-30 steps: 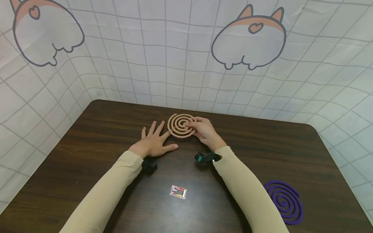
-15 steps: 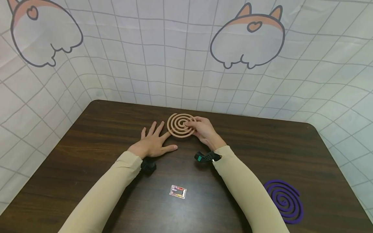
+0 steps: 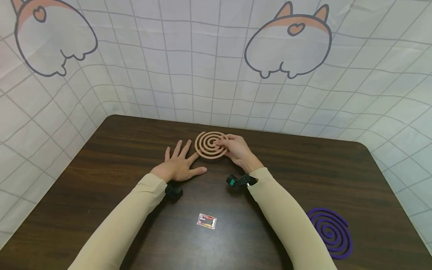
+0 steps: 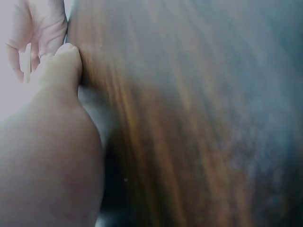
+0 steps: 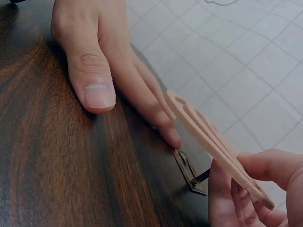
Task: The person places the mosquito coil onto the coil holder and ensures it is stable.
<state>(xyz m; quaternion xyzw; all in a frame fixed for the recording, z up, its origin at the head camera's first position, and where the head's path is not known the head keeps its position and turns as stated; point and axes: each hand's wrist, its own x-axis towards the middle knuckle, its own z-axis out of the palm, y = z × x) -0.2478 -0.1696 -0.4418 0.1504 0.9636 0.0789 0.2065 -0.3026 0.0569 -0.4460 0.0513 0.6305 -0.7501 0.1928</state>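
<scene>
The right hand point(image 3: 237, 150) pinches the tan coil point(image 5: 208, 142) just above the counter point(image 3: 101, 180); the left hand point(image 3: 175, 167) lies spread, one fingertip at a little metal stand point(image 5: 185, 173). Looks like mounting the coil, which calls for careful lining-up and gentle pressure.

Sleeves, two: left sleeve point(image 3: 123, 219) and right sleeve point(image 3: 287, 217), both worn long, plain pale beige. Wristbands, two: left wristband point(image 3: 173, 192), black, partly hidden; right wristband point(image 3: 241, 180), black, pierced with small holes, marked by a green patch point(image 3: 232, 182).
</scene>
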